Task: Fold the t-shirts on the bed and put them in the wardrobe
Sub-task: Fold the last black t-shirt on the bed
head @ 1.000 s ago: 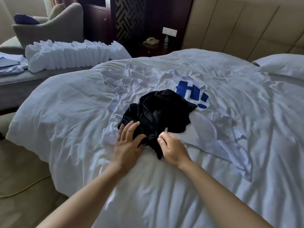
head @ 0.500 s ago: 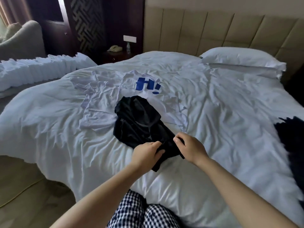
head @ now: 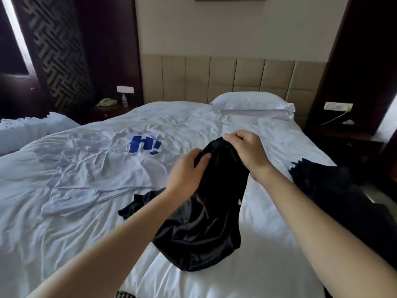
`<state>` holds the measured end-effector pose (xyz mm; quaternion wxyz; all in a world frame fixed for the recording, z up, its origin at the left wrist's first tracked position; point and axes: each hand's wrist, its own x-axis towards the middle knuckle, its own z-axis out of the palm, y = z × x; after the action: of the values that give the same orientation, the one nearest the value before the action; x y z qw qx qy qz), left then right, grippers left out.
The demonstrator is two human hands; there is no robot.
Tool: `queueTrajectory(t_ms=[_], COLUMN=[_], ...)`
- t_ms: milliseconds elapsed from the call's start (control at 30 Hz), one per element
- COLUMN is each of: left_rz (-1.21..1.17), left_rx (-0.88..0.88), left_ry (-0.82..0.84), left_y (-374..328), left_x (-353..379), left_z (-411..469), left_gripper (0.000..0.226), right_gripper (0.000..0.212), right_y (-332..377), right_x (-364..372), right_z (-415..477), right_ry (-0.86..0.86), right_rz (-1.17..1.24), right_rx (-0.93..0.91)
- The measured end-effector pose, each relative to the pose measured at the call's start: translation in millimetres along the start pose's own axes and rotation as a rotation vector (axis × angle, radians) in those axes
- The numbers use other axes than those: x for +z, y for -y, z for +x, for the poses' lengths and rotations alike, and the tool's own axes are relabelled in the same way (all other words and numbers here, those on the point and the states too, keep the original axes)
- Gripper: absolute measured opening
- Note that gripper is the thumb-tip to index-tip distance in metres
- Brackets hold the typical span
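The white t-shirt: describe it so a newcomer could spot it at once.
Look at the big white bed. Left of the held-up black t-shirt lies a crumpled white t-shirt. Only it carries a blue "h!" print.

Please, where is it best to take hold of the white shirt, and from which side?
Likely at its far end, either side of the blue print, coming from above. The white shirt lies print up, its crumpled body trailing toward the near left, so it would hang straight when lifted.

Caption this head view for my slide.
Left hand and right hand hold a black t-shirt up over the white bed.
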<state>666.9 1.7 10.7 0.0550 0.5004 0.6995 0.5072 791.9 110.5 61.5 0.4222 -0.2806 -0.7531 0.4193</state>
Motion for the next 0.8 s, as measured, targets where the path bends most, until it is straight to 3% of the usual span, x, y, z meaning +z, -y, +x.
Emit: queueTrajectory(t_ms=[133,267,433,633,733,800], left_rz=[0.148,0.343,0.55,0.671,0.597,0.528], left_rx=[-0.029,-0.135,-0.326,-0.459,-0.462,-0.428], left_ry=[-0.121,-0.179,-0.05,0.22,0.216,0.185], left_y=[10,60,143,212,219,217], left_x=[-34,-54,-67,-47,-41,-39], left_z=[23,24,-10,-73,-87,-93], left_gripper=[0.027,0.03,0.03,0.022,0.019,0.036], right_gripper=[0.024,0.016,0.005,0.041,0.046,0.049], right_y=[15,-16,-75,-140,-145,-140], right_x=[31,88,165,210,207,199], right_z=[27,42,20,-55,-69,-71], right_ry=[0.014,0.063,0.334,0.656,0.738,0.737], right_rz=[-0.024,0.059,0.013,-0.436,-0.553,-0.527], right_rx=[-0.06,0.087,0.272,0.214,0.135,0.113])
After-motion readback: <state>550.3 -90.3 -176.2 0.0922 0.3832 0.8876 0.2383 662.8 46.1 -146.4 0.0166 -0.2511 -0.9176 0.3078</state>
